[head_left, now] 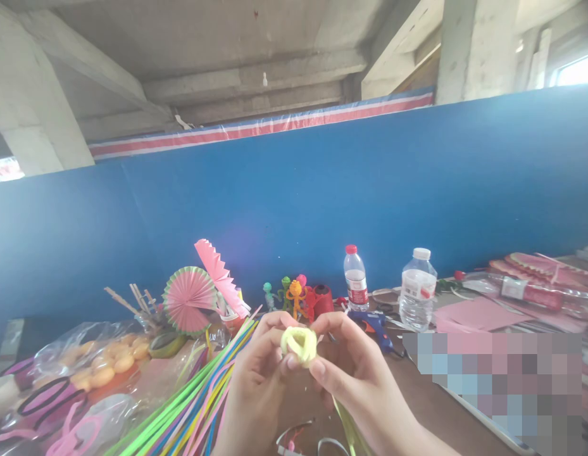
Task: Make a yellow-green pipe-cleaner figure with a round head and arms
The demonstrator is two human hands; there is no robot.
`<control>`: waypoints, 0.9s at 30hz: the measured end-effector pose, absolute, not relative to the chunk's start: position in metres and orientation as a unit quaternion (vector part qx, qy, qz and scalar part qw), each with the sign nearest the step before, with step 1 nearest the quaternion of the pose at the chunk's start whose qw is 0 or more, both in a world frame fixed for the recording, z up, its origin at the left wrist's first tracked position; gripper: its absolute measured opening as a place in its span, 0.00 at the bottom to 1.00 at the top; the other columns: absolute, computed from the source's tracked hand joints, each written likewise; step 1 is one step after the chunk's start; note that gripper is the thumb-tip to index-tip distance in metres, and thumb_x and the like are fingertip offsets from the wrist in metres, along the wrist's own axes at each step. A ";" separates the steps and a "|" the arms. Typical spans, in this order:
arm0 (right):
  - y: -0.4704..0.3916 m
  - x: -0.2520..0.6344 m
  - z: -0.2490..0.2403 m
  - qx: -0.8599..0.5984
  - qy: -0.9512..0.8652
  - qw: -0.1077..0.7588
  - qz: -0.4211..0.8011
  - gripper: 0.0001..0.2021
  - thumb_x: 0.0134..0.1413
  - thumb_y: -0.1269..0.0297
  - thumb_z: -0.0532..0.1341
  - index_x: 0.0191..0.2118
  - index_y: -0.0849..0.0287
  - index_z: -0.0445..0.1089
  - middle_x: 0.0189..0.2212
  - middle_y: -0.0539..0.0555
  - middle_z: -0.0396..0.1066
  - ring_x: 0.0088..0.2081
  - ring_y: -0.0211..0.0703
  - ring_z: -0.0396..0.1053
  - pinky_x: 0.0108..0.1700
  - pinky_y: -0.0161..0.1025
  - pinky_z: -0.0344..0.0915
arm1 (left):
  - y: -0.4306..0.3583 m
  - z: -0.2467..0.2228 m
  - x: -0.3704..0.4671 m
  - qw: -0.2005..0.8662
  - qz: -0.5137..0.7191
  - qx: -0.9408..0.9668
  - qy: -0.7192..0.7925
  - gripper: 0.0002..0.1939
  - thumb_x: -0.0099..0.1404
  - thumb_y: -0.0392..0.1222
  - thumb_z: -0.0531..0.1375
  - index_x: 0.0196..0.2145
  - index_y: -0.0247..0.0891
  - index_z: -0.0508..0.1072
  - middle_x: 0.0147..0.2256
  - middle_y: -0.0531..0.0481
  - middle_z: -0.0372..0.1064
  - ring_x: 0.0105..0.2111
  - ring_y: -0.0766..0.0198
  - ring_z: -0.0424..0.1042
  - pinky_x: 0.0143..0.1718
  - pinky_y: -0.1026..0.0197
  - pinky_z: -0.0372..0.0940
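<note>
In the head view, a pale yellow fuzzy coil [299, 345], which looks like wound pipe cleaner, is held up between both hands, with a hollow in its middle. My left hand [256, 380] pinches its left side between thumb and fingers. On the other side, my right hand [357, 373] grips it the same way. A yellowish strand [347, 430] hangs below my right hand. Beside my left forearm lies a bundle of colored pipe cleaners [189, 402] in green, blue, yellow and pink. Small pipe-cleaner figures [296, 296] stand behind the hands.
Behind the hands stand a red-capped bottle [356, 282], a clear bottle [418, 294] and a blue glue gun [373, 324]. Pink paper fans [190, 299] and a bag of orange balls [108, 364] are at left. Pink paper [478, 315] lies right, near a blurred-out patch. A blue partition [294, 209] rises behind.
</note>
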State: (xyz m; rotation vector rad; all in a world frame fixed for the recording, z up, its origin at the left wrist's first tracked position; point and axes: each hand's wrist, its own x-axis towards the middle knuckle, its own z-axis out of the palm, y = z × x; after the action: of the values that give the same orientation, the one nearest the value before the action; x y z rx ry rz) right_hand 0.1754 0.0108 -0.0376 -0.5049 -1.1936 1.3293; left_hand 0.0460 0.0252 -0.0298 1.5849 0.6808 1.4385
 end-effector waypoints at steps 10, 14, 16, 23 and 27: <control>0.015 0.176 -0.038 -0.256 -0.569 0.617 0.480 0.10 0.48 0.63 0.62 0.38 0.56 0.65 0.27 0.48 0.67 0.24 0.32 0.63 0.24 0.29 0.60 | 0.022 -0.028 0.050 0.372 0.587 0.652 0.302 0.06 0.56 0.42 0.59 0.28 0.38 0.75 0.38 0.47 0.59 0.37 0.59 0.64 0.37 0.62 0.61; 0.016 0.177 -0.039 -0.309 -0.586 0.611 0.432 0.10 0.48 0.62 0.62 0.37 0.57 0.66 0.26 0.49 0.67 0.23 0.33 0.62 0.24 0.30 0.60 | 0.023 -0.028 0.050 0.354 0.586 0.656 0.318 0.04 0.56 0.40 0.60 0.28 0.39 0.75 0.37 0.47 0.61 0.37 0.59 0.65 0.37 0.62 0.61; 0.017 0.178 -0.040 -0.330 -0.598 0.608 0.405 0.09 0.48 0.63 0.61 0.37 0.57 0.67 0.27 0.50 0.67 0.25 0.34 0.63 0.26 0.31 0.61 | 0.025 -0.028 0.049 0.377 0.589 0.641 0.317 0.02 0.53 0.38 0.62 0.27 0.38 0.75 0.36 0.47 0.62 0.36 0.60 0.65 0.35 0.63 0.62; 0.020 0.180 -0.042 -0.373 -0.621 0.600 0.339 0.08 0.45 0.68 0.60 0.35 0.57 0.68 0.26 0.50 0.68 0.24 0.36 0.63 0.25 0.33 0.61 | 0.031 -0.028 0.046 0.396 0.615 0.590 0.342 0.12 0.45 0.35 0.67 0.29 0.38 0.71 0.32 0.51 0.68 0.33 0.62 0.69 0.33 0.65 0.64; 0.019 0.182 -0.041 -0.384 -0.640 0.593 0.302 0.08 0.45 0.68 0.60 0.36 0.56 0.68 0.26 0.49 0.69 0.24 0.36 0.63 0.26 0.34 0.62 | 0.031 -0.025 0.042 0.376 0.576 0.621 0.375 0.15 0.46 0.35 0.67 0.33 0.39 0.71 0.31 0.51 0.70 0.30 0.63 0.70 0.30 0.66 0.65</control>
State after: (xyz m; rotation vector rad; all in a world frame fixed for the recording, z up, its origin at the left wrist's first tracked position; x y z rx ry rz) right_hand 0.1820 0.0189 -0.0407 -0.8940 -1.4881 0.7030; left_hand 0.0423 0.0310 -0.0248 1.5892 0.9604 1.4736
